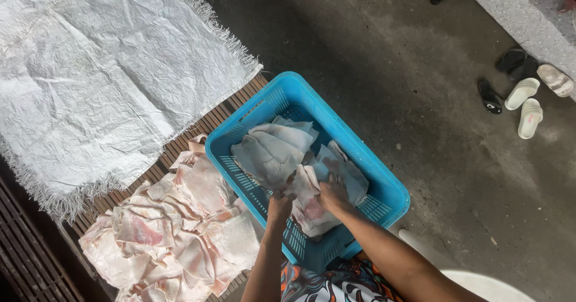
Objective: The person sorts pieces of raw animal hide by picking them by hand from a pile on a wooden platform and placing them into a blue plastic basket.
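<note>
Pale pink sheets (303, 200) in the blue basket (393, 188); both hands (306, 201) seemingly gripping one.

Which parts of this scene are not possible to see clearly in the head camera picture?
- Floor of the blue plastic basket: covered by pale sheets.
- Fingertips of the left hand and right hand: buried in a pale pink sheet.
- White woven sack: cut off by the left edge.
- Sandals: too small for detail.
</note>
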